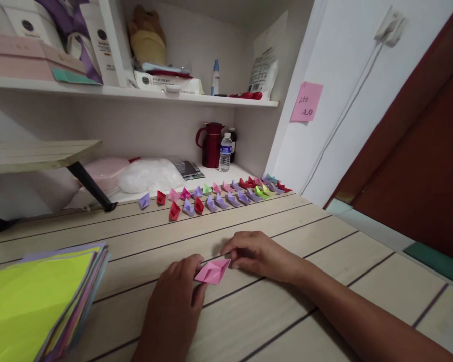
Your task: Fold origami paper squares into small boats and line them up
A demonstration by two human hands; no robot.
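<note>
A pink folded paper boat is between my two hands, just above or on the wooden tabletop. The thumb and fingers of my left hand pinch its left end. My right hand has its bent index finger and thumb closed about the boat's right tip. Beyond my hands, small paper boats in purple, red, pink, green and yellow stand in two rough rows, with a red boat at the near left and a purple boat behind it.
A stack of coloured paper, yellow-green on top, lies at the left. A small raised stand is behind it. At the back are a clear plastic bag, a dark red jug and a water bottle below a shelf.
</note>
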